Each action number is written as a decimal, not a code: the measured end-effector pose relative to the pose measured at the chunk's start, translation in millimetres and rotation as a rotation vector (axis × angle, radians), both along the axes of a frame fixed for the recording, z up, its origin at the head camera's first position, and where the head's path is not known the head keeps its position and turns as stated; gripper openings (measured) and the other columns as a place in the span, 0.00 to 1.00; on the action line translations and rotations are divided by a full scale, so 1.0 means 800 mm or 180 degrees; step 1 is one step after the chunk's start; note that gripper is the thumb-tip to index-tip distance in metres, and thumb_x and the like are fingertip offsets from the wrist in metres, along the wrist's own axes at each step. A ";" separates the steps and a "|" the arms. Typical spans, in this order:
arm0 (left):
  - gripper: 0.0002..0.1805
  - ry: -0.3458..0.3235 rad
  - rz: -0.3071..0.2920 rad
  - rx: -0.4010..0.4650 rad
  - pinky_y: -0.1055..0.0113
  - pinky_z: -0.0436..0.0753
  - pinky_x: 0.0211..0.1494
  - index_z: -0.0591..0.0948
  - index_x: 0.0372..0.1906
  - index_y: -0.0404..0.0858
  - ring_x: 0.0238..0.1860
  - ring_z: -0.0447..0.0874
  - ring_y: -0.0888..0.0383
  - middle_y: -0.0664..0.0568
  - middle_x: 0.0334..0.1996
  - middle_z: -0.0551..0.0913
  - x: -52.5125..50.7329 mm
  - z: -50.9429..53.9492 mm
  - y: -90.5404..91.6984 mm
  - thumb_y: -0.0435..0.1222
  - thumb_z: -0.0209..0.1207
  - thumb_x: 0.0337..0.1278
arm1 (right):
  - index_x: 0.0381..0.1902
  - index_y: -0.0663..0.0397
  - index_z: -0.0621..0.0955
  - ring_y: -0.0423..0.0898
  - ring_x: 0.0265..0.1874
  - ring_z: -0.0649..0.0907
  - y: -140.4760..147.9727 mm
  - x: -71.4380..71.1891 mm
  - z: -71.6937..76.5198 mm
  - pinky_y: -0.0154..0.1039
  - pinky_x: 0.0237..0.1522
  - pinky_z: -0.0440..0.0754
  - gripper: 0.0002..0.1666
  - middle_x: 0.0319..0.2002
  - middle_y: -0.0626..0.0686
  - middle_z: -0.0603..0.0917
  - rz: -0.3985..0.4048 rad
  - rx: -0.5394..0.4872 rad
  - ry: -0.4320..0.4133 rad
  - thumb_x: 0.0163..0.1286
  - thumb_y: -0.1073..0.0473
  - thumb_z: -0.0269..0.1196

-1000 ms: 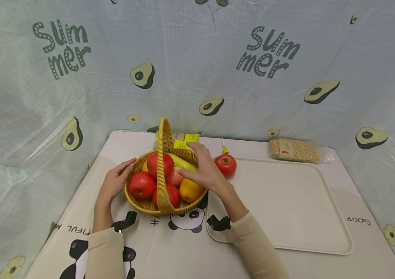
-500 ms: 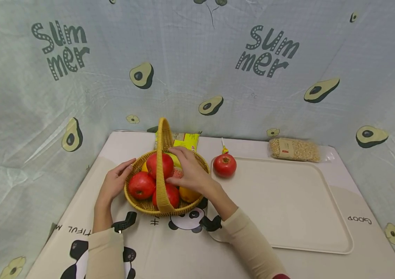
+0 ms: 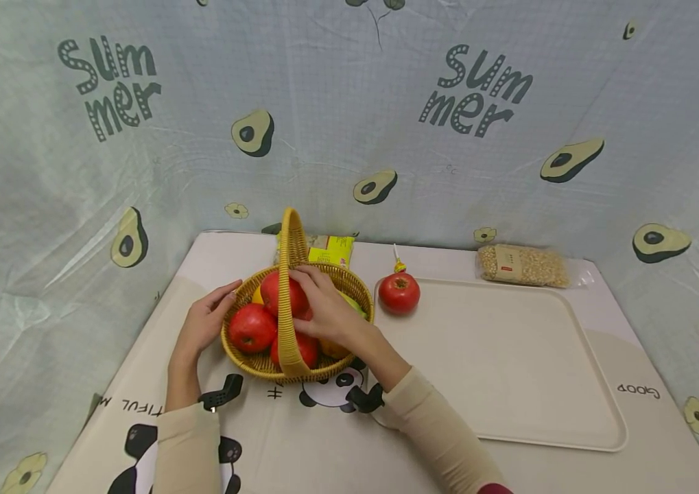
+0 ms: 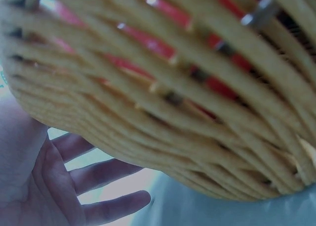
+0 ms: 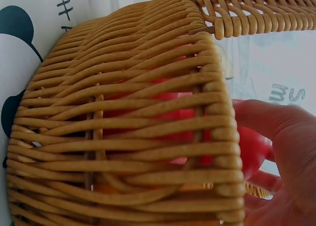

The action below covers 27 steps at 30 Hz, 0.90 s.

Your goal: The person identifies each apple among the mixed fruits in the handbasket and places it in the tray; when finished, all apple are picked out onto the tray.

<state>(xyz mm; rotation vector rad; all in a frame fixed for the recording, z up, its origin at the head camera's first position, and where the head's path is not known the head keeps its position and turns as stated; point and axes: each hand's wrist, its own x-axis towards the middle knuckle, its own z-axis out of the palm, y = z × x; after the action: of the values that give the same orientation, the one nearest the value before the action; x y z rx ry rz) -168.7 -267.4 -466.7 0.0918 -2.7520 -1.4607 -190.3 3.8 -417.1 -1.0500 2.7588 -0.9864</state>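
Note:
A yellow wicker basket with a tall handle holds several round red fruits and some yellow fruit. My left hand rests against the basket's left side with its fingers extended; in the left wrist view they spread beside the weave. My right hand reaches into the basket, thumb and fingers around the rear round red fruit, whose exact kind I cannot tell. In the right wrist view this red fruit shows between thumb and fingers, partly behind the rim. The hand covers most of the banana and the pink fruit.
Right of the basket lies a beige tray, with a pomegranate at its rear left corner. Behind that is a lollipop. A yellow packet sits behind the basket, and a bag of grains lies at the back right.
My right hand has moved left across the basket, from above the banana to the rear red fruit, its fingers closing around it. The left hand and basket have stayed in place.

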 end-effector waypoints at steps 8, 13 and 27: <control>0.28 0.0008 0.0005 -0.0018 0.38 0.63 0.76 0.71 0.72 0.39 0.76 0.63 0.38 0.39 0.72 0.70 0.000 0.001 0.001 0.49 0.45 0.78 | 0.75 0.52 0.63 0.51 0.73 0.65 -0.010 -0.004 0.002 0.46 0.73 0.72 0.48 0.75 0.55 0.61 0.0021 0.0164 0.0191 0.63 0.48 0.71; 0.28 0.0012 0.0011 -0.0016 0.38 0.63 0.76 0.71 0.72 0.40 0.75 0.63 0.38 0.39 0.72 0.70 0.000 0.001 0.002 0.50 0.45 0.78 | 0.74 0.51 0.63 0.51 0.73 0.66 -0.016 -0.005 0.003 0.44 0.74 0.70 0.46 0.75 0.55 0.61 0.0041 0.0318 0.0308 0.63 0.48 0.70; 0.28 -0.0008 0.0007 0.0033 0.40 0.64 0.76 0.72 0.72 0.40 0.76 0.63 0.39 0.40 0.72 0.70 0.001 0.003 0.002 0.50 0.45 0.77 | 0.77 0.46 0.62 0.57 0.73 0.64 -0.031 -0.006 0.002 0.50 0.71 0.74 0.46 0.74 0.59 0.61 0.0069 0.0543 0.0517 0.66 0.44 0.67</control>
<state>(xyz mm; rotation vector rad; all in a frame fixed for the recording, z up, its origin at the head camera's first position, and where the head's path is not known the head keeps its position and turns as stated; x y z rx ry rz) -168.2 -265.5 -463.9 0.0967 -2.7457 -1.4754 -195.2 -21.2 -415.1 -1.1779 2.8884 -0.6763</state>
